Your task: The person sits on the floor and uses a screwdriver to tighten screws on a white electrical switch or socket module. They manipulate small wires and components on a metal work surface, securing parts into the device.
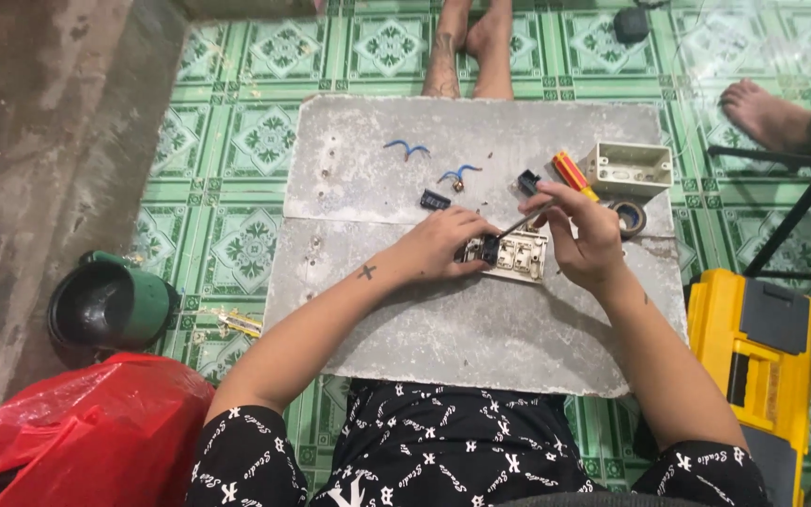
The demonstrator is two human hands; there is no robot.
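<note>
A grey slab (443, 319) is lying flat on the green patterned floor (237, 141), serving as a low counter. Two bent blue wire scraps (406, 147) (456, 174), two small black parts (435, 199) (528, 179), a cream box (629, 168), a roll of tape (629, 217) and a cream switch plate (516, 255) are resting on it. Beside the slab, a green bucket (110, 302), a red bag (77, 427) and a yellow toolbox (755, 361) are sitting on the floor.
</note>
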